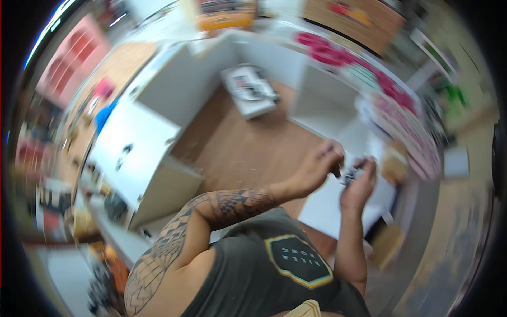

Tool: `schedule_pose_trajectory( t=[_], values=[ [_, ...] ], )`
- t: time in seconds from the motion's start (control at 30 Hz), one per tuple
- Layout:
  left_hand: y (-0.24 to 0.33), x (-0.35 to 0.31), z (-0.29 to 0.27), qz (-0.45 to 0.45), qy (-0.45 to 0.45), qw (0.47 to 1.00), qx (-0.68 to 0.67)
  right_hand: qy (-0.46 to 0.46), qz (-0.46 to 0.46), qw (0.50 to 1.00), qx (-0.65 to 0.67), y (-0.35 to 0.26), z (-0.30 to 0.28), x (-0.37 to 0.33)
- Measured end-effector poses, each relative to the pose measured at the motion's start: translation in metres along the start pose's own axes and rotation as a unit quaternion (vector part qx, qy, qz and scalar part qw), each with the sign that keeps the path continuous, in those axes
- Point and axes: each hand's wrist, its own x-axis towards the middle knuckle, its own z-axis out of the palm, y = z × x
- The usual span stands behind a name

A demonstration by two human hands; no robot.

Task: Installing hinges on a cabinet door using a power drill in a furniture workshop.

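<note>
In front of me, my right hand (pixel 359 185) is closed round small, shiny metal pieces (pixel 351 174) that stick out between the fingers; motion blur hides their exact kind. Close beside it, slightly to the left, my left hand (pixel 326 161) has its fingers curled in and pointing down. Whatever its fingertips may hold is blurred. A white panel (pixel 327 203) lies beneath both hands. Farther off, a white printed box (pixel 251 92) rests on a brown wooden surface (pixel 232 142) bordered by upright white panels (pixel 206 74).
A white cabinet door (pixel 132 150) with metal fittings stands open at the left. Brown blocks (pixel 395 161) sit to the right of the panel. Pink patterned cloth (pixel 404 127) hangs over the right edge. A cluttered workbench (pixel 124 66) runs along the far left.
</note>
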Motion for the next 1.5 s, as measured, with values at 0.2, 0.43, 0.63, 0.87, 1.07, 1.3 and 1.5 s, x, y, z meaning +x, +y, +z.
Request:
schedule_pose_trajectory(
  t=[0.2, 0.43, 0.63, 0.87, 1.07, 1.3, 1.5],
  values=[
    [0.114, -0.103, -0.192, 0.055, 0.164, 0.954, 0.246, -0.298, 0.007, 0.941, -0.162, 0.098, 0.222, -0.073],
    [0.206, -0.261, -0.413, 0.032, 0.406, 0.909, 0.084, -0.65, -0.038, 0.726, -0.221, 0.235, 0.451, -0.203],
    [0.223, -0.356, -0.495, 0.115, 0.552, 0.809, -0.165, -0.72, 0.148, 0.647, -0.205, 0.313, 0.541, -0.291],
    [0.198, -0.416, -0.57, 0.215, 0.574, 0.745, -0.263, -0.73, 0.06, 0.619, -0.283, 0.333, 0.586, -0.376],
    [0.188, -0.448, -0.594, 0.268, 0.626, 0.657, -0.323, -0.716, -0.023, 0.646, -0.263, 0.356, 0.595, -0.408],
    [0.203, -0.475, -0.62, 0.182, 0.792, 0.572, -0.11, -0.617, 0.113, 0.76, -0.17, 0.346, 0.589, -0.326],
    [0.218, -0.51, -0.621, 0.109, 0.812, 0.573, 0.017, -0.454, -0.008, 0.854, -0.255, 0.235, 0.484, -0.128]
  ],
)
